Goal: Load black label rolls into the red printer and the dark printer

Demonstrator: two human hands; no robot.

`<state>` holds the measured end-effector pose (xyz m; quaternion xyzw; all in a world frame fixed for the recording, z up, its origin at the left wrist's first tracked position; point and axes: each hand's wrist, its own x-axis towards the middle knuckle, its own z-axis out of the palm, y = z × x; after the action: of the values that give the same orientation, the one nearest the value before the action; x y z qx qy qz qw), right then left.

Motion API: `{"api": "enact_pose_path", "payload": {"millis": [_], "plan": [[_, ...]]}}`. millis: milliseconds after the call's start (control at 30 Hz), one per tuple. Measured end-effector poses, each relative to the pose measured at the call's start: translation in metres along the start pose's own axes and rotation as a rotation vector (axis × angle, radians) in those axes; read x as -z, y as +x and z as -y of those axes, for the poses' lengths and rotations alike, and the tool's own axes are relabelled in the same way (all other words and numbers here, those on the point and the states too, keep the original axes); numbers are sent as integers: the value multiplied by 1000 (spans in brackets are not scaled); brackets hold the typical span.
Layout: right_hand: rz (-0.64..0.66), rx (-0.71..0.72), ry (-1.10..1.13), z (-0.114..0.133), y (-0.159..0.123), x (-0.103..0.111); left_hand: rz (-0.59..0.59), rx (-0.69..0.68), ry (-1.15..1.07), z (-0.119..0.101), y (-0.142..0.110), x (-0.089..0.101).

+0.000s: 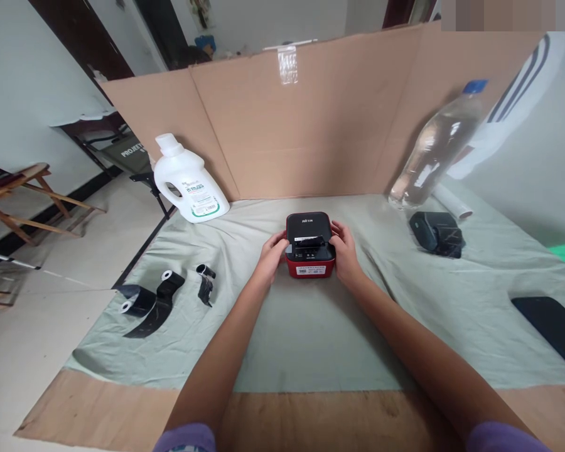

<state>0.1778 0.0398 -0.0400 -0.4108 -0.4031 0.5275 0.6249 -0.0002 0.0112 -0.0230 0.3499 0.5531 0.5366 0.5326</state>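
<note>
A small black and red label printer [311,226] sits on the cloth in front of me, its lid down and a white sticker on its red front. My left hand [273,256] grips its left side, thumb near the front top edge. On the opposite side, my right hand [345,256] holds the printer with the thumb on the top and the fingers along the side. A dark strip lies across the slot at the lid's front edge. The fingertips behind the printer's sides are partly hidden.
Black ribbon rolls [144,302] and a smaller black roll [206,276] lie at left. A white detergent bottle [193,182] and a large water bottle [437,150] stand before the cardboard screen [306,138]. To the right are a black wrapped object [437,233], a white tube [454,202] and a phone [548,329].
</note>
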Motion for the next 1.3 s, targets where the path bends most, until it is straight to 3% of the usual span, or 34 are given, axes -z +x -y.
{"api": "enact_pose_path", "payload": {"millis": [400,667,800,867,933,1000,1100,1200,1300], "plan": [[-12,-96,22,-20,2,9,57,35,-5,4,2,8],[23,-46,-57,-19,4,11,-5,-118,19,6,-1,-3],[252,128,-197,-19,-14,36,73,-256,52,11,-7,-4],[414,227,-385,-17,-23,47,136,-326,129,14,-12,-5],[481,341,-581,-13,-28,49,165,-383,232,14,-14,-4],[498,460,-701,-10,-27,34,140,-434,305,9,-12,5],[565,591,-731,-9,-17,-17,34,-500,333,-9,0,38],[621,630,-659,-18,-5,-91,-90,-546,329,-40,18,93],[644,581,-549,-41,-1,-166,-185,-538,312,-69,34,156]]}}
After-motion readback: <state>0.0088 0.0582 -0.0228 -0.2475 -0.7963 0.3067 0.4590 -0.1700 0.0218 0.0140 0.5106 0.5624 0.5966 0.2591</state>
